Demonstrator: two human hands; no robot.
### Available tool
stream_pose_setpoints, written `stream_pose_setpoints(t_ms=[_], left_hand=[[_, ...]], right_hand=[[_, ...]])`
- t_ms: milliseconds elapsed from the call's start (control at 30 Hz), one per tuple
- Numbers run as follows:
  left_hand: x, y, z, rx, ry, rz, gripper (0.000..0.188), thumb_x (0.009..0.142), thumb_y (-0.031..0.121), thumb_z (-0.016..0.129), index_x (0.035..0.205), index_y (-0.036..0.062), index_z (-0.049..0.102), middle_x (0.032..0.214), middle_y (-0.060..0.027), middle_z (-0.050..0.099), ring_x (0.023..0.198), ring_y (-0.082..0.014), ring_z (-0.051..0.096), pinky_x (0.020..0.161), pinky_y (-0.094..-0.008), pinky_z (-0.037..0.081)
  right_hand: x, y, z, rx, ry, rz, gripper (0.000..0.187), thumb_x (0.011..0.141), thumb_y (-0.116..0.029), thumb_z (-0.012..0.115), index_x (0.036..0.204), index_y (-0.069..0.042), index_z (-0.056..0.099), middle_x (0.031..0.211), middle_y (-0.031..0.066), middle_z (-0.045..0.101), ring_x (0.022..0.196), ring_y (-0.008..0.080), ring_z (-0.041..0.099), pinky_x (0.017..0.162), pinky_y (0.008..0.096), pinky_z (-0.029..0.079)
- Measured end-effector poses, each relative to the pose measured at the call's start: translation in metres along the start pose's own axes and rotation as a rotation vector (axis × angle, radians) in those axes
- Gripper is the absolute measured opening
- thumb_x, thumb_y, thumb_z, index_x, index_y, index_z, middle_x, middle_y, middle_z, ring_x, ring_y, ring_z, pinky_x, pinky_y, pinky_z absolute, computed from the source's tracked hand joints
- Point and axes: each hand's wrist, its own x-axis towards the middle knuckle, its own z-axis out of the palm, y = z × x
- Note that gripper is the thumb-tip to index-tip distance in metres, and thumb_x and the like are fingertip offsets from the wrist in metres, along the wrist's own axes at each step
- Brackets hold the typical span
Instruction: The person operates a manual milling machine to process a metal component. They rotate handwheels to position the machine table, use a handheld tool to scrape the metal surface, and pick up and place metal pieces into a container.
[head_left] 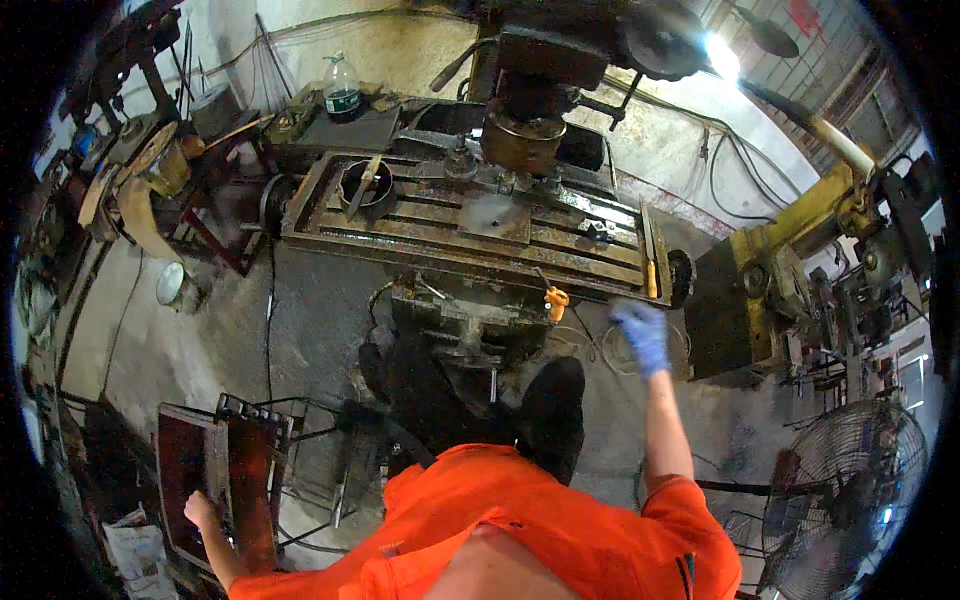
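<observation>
Just beyond the right hand [642,335], gloved blue, fingers loosely apart, lies a yellow-handled file [650,262] on the milling table [420,225], untouched. Left hand [200,510] rests on a red rack [250,480], grip unclear.

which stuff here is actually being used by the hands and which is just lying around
In hand or reached for:
left hand on the dark red tool rack
gloved right hand raised near the milling machine table and the yellow-handled file

Lying about:
plastic bottle
round metal pot
floor fan
small white bucket
</observation>
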Motion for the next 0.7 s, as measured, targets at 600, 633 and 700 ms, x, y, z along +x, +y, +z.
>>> stream_pose_setpoints(t_ms=[600,633,700], left_hand=[[0.061,0.100,-0.242,-2.573,0.004,0.180,0.034,0.082,0.019,0.058,0.106,-0.0026,0.049,0.107,-0.0133,0.053,0.097,-0.0264,0.054,0.088,-0.0358,0.045],[0.069,0.116,-0.249,-2.573,-0.028,0.237,0.032,0.082,0.017,0.058,0.105,-0.0026,0.049,0.106,-0.0137,0.054,0.097,-0.0261,0.055,0.087,-0.0358,0.046],[0.079,0.153,-0.263,-2.541,-0.051,0.386,0.029,0.082,0.017,0.058,0.101,-0.0025,0.050,0.102,-0.0134,0.055,0.094,-0.0255,0.056,0.086,-0.0366,0.046]], right_hand=[[0.007,-0.005,0.077,0.219,0.128,-0.035,0.046,0.070,-0.025,0.072,0.104,0.001,0.054,0.086,0.0059,0.061,0.074,0.0154,0.055,0.066,0.0282,0.045],[0.005,-0.021,0.065,0.181,0.111,-0.111,0.047,0.071,-0.026,0.072,0.104,0.001,0.054,0.087,0.0076,0.061,0.077,0.0170,0.057,0.068,0.0284,0.046],[0.004,-0.058,0.064,-0.371,-0.104,-0.151,0.042,0.073,-0.037,0.065,0.092,0.000,0.057,0.079,0.0147,0.063,0.073,0.0293,0.062,0.067,0.0343,0.047]])
